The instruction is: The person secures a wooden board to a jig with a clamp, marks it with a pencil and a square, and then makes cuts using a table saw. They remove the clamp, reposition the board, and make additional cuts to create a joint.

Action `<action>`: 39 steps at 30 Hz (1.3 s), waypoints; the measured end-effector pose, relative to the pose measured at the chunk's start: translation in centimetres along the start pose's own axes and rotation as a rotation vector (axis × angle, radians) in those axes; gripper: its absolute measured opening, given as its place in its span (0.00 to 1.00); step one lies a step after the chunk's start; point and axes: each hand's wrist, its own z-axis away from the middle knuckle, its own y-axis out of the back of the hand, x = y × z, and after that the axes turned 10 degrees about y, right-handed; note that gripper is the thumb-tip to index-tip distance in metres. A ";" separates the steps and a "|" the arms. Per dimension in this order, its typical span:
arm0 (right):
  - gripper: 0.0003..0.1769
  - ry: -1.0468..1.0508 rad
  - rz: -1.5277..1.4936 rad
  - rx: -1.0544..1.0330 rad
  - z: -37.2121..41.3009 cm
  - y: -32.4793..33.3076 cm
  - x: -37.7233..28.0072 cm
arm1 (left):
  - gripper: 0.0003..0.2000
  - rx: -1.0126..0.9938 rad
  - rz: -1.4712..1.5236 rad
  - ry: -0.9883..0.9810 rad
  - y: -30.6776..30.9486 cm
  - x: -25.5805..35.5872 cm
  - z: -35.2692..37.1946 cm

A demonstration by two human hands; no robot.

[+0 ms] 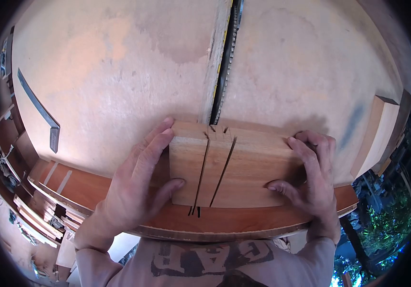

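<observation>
Wood, pale brown: wooden block [243, 167] lies flat on a reddish board [119, 191] at the near edge of the surface [109, 81], far edge touching the saw blade [227, 62]; two dark cuts cross the block's top face from far edge to near edge, slightly slanted, with short notches beside them at the far edge.

Left hand [133, 191]: fingers spread along the block's left side, thumb pressed on its near corner. Right hand [313, 177]: fingers curled over the right end, thumb on the near edge; both clasp the block.

Writing: "GAP" on the shirt [205, 260], seen upside down; nothing else legible.

Room: bare surface on both sides of the blade; metal strip [38, 110] well apart to the left; plank [377, 134] at the right rim, apart from the right hand.
</observation>
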 end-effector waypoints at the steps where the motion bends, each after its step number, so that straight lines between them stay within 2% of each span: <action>1: 0.50 -0.002 -0.006 -0.004 -0.1 0.0 0.0 | 0.46 0.000 -0.007 -0.002 0.0 0.0 0.0; 12: 0.50 0.017 0.014 0.008 0.2 -0.5 0.4 | 0.45 -0.005 -0.001 -0.004 0.0 -0.1 -0.1; 19: 0.53 -0.026 0.021 -0.010 0.4 -0.3 -0.1 | 0.46 -0.008 -0.008 0.006 0.4 0.5 0.2; 22: 0.52 -0.105 0.096 0.085 2.3 1.8 -1.4 | 0.44 0.216 -0.052 0.018 2.1 -0.7 3.4; 24: 0.49 -0.107 0.157 0.296 7.2 2.5 -1.0 | 0.41 0.684 0.221 -0.045 2.2 -3.4 8.2; 25: 0.47 -0.157 0.173 0.418 10.3 1.9 -1.1 | 0.38 0.929 0.093 0.198 1.7 -0.8 9.9; 26: 0.46 -0.206 0.187 0.541 13.4 0.8 -1.5 | 0.35 1.070 -0.057 -0.001 3.0 -5.1 12.9; 27: 0.42 -0.266 0.227 0.619 16.3 -0.5 -2.3 | 0.34 1.102 -0.218 -0.061 3.8 -6.9 15.7; 28: 0.39 -0.327 0.264 0.696 18.7 -1.9 -3.1 | 0.37 1.127 -0.293 0.012 3.5 -7.8 17.9; 30: 0.36 -0.422 0.279 0.739 20.7 -4.8 -5.4 | 0.41 1.142 -0.259 0.072 1.3 -8.6 18.8; 33: 0.31 -0.397 0.230 0.734 20.3 -8.3 -6.8 | 0.44 1.089 -0.238 0.087 -2.2 -8.4 15.8; 36: 0.30 -0.408 0.257 0.786 19.0 -8.8 -6.5 | 0.44 1.109 -0.133 0.054 -2.1 -8.9 15.7; 39: 0.31 -0.383 0.266 0.779 19.2 -8.7 -6.5 | 0.42 1.083 -0.221 0.023 -1.7 -9.3 16.6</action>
